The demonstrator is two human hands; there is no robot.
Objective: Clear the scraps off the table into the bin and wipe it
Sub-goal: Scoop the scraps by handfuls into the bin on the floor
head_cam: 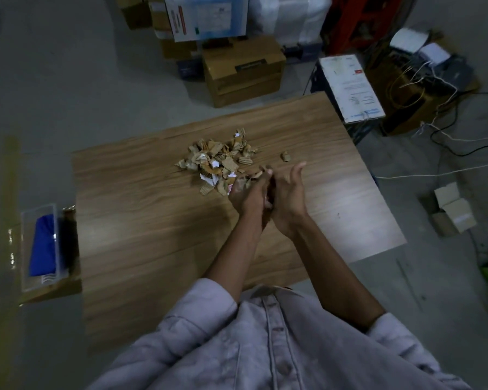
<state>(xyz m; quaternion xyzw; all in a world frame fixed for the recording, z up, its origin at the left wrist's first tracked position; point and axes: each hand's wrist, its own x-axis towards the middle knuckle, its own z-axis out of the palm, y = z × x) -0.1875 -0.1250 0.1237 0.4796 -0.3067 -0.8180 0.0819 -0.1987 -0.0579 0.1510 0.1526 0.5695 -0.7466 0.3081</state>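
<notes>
Step in hand: gathering. Scraps (217,161), torn cardboard with a few white paper bits, lie heaped on the wooden table (141,220), centre toward the far side. One stray scrap (285,156) sits apart, just right of the heap.

Left hand (245,197) is at the near right edge of the heap, fingers curled round a few pieces. Right hand (289,195) is pressed against it, fingers fairly straight and thumb up, holding nothing that I can see. Together they form a scoop.

Judgement: clearing barely begun, wiping not started. The next move calls for closing both hands round a load without shedding bits, then carrying it off the table.

No bin identified with certainty. A clear plastic tub (24,249) at the table's left edge holds a blue cloth (44,246), likely the wiper.

Writing: cardboard boxes (243,71) at the far side and a printed white sheet (352,88) at the far right carry text, all too blurred to read.
</notes>
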